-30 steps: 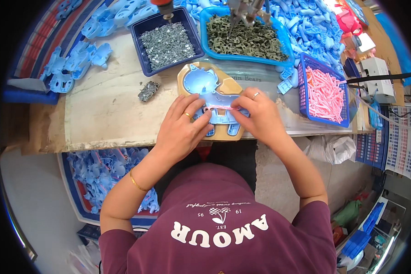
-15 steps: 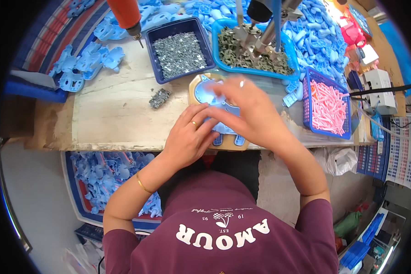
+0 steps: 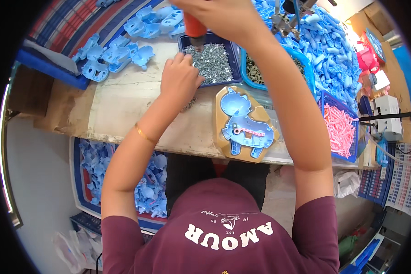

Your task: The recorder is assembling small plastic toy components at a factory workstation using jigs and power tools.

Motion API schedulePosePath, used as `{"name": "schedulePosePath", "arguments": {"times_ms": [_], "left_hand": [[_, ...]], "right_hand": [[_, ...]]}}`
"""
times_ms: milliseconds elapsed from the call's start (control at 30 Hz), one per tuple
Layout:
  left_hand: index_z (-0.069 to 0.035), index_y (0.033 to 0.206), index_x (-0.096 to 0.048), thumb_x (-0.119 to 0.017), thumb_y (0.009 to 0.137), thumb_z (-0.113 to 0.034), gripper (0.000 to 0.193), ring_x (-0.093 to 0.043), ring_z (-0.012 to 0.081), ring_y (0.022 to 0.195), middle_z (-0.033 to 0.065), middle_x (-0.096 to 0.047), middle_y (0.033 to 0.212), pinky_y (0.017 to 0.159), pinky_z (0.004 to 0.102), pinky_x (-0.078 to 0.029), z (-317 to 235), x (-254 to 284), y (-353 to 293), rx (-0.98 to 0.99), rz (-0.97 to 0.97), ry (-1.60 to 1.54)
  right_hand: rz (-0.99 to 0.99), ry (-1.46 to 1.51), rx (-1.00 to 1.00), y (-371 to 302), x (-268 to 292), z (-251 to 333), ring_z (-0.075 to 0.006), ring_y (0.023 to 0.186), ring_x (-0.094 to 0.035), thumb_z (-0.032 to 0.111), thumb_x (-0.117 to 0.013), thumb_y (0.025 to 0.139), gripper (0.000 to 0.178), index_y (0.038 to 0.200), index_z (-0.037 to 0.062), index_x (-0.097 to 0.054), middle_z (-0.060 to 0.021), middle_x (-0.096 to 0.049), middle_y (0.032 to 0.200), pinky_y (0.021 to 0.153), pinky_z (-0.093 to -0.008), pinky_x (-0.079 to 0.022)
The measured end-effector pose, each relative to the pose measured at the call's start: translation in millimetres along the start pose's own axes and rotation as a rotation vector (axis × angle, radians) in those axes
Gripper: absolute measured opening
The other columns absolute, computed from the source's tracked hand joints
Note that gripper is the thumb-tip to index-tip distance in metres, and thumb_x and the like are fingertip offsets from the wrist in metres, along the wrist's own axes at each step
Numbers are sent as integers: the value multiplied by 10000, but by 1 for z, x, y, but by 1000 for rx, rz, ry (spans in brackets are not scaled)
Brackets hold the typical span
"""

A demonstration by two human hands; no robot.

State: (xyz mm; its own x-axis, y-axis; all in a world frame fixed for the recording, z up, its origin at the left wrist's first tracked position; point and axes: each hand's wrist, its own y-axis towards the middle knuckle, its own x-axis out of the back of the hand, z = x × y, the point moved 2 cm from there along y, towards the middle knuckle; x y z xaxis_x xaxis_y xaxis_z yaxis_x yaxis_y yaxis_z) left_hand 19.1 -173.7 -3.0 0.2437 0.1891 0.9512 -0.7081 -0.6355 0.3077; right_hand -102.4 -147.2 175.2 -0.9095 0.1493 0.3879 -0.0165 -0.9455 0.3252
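My right hand (image 3: 221, 18) is up at the far edge, wrapped round an orange-red electric screwdriver (image 3: 194, 28) that points down. Close to its tip, my left hand (image 3: 178, 78) has its fingers bent together at the left rim of a dark blue tray (image 3: 236, 64). Whatever the fingertips pinch is hidden. Small metal screws (image 3: 214, 63) fill that tray. In front of me a light blue animal-shaped plastic half shell (image 3: 255, 129) lies hollow side up in a gold-coloured fixture (image 3: 221, 145). A pink strip (image 3: 253, 133) with a dark ring-shaped end rests inside the shell.
A light blue basin (image 3: 311, 84) of dark metal parts sits right of the tray. Blue plastic pieces (image 3: 335, 59) heap behind it. A purple basket (image 3: 351, 153) holds pink strips. More blue shells (image 3: 118, 55) lie at left. Below the table stands a bin of blue parts (image 3: 153, 187).
Both hands have left the shell. My right hand has gone up and taken hold of the screwdriver; my left has moved to the screw tray. The shell and pink strip are now uncovered.
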Motion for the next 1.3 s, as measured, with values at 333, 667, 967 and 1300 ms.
{"name": "schedulePosePath", "arguments": {"times_ms": [333,667,967,1300], "left_hand": [[-122,826,-764,-798,786,-280,166,-597,220,1008,31,-714,922,858,378,-444,7,-10,28,-35,162,39],[-114,829,-630,-702,859,-227,137,-601,210,893,17,-605,819,738,349,-490,-41,15,-7,-397,-204,-206],[-87,875,-620,-757,840,-203,184,-596,214,820,27,-593,817,690,345,-514,-89,16,-41,-447,-344,-559],[-99,933,-652,-791,811,-258,244,-625,215,887,33,-655,898,695,330,-529,-105,16,-62,-308,-226,-609]], "right_hand": [[-57,117,-100,-47,31,-35,-102,837,-617,193,-719,961,364,1227,19,-542,-27,-628,968,746,-260,-516],[90,174,-13,-78,47,-52,-155,824,-655,226,-734,859,347,1107,2,-639,-70,-694,907,716,-304,-513],[-173,378,-31,-121,21,-30,-129,573,-579,185,-630,874,324,1084,-57,-581,-49,-604,658,650,-320,-513],[-186,385,-59,-138,23,-30,-120,536,-560,78,-622,845,256,1068,-42,-579,-55,-590,644,578,-291,-492]]}}
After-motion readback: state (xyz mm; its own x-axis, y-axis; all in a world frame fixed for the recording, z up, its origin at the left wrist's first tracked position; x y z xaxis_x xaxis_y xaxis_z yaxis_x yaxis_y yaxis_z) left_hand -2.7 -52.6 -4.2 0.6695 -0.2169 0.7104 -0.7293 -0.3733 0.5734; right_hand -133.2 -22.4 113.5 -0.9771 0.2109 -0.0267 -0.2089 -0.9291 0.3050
